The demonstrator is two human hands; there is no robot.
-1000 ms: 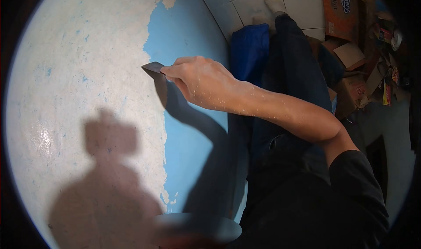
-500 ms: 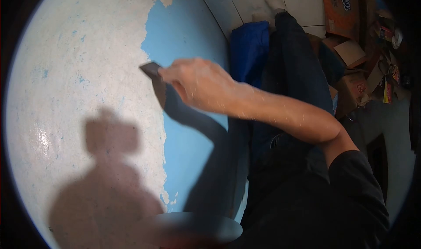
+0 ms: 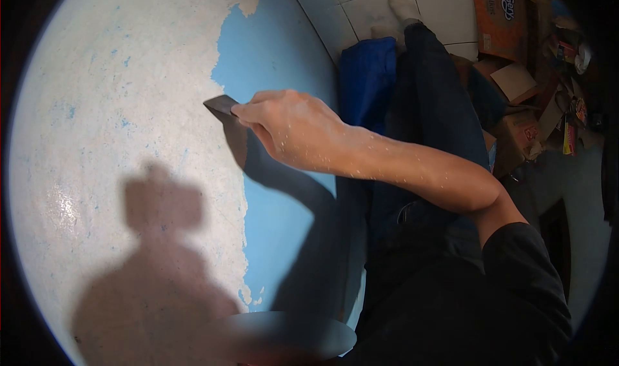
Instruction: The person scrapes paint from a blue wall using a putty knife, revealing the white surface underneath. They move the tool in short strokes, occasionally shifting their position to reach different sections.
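Note:
My right hand (image 3: 290, 124) is closed around a scraper (image 3: 221, 104), its handle hidden in my fingers. The dark, flat blade points left and lies at the wall, close to the ragged border between pale, scraped-looking surface (image 3: 155, 89) and blue paint (image 3: 277, 63). White flecks dot my forearm. My left hand does not show. At the bottom edge is a blurred, grey-blue rounded thing (image 3: 303, 334) with a reddish smear below it; I cannot make out what it is.
My shadow (image 3: 164, 205) falls across the wall. My legs (image 3: 438, 101) stretch along the wall's foot, with blue cloth (image 3: 367, 76) beside them. Pale floor tiles (image 3: 374, 11) lie beyond. To the right are a printed orange carton (image 3: 500, 18), open cardboard boxes (image 3: 516, 82) and clutter.
The scraper blade has turned slightly and shows a broader face, still near the paint border. My right hand stays almost in place, and the view has shifted a little.

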